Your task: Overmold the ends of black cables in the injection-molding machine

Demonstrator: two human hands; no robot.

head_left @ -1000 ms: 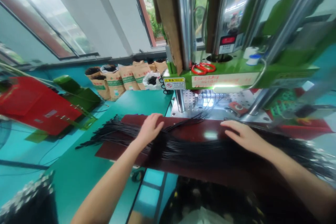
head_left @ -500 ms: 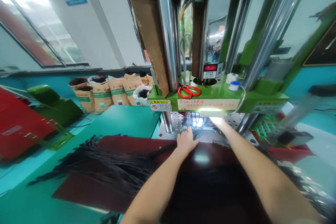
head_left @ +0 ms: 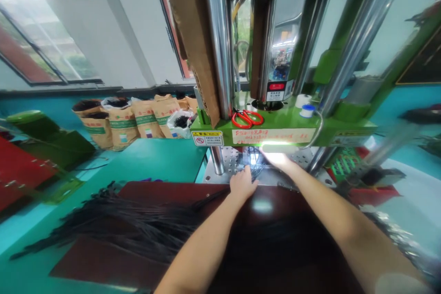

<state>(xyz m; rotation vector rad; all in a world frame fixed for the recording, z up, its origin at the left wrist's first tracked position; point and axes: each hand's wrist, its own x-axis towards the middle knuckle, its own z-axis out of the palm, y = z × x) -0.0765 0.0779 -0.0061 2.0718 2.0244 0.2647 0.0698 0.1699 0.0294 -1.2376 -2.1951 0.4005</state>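
My left hand [head_left: 242, 183] is at the front edge of the press bed, its fingers curled round thin black cables [head_left: 257, 172]. The strands run forward from it into the brightly lit mould area [head_left: 254, 158] and also trail back to the left. My right hand [head_left: 279, 161] reaches in under the lamp [head_left: 279, 148] on the green press [head_left: 330, 126]. Glare and the lamp hide its fingers, so whatever it touches does not show. A large bundle of black cables [head_left: 148, 220] lies on the dark red board [head_left: 93, 262] left of my forearms.
Red-handled scissors [head_left: 247, 119] and a blue-and-white spool [head_left: 307, 110] rest on the press ledge. Chrome columns [head_left: 217, 163] flank the bed. Paper sacks [head_left: 119, 124] stand behind the green table [head_left: 161, 158]. Metallic pieces [head_left: 396, 234] lie at right.
The camera view has turned slightly right, so the background sits further left. My right hand has drawn slightly nearer the left one; my left hand keeps about the same place at the bed edge.
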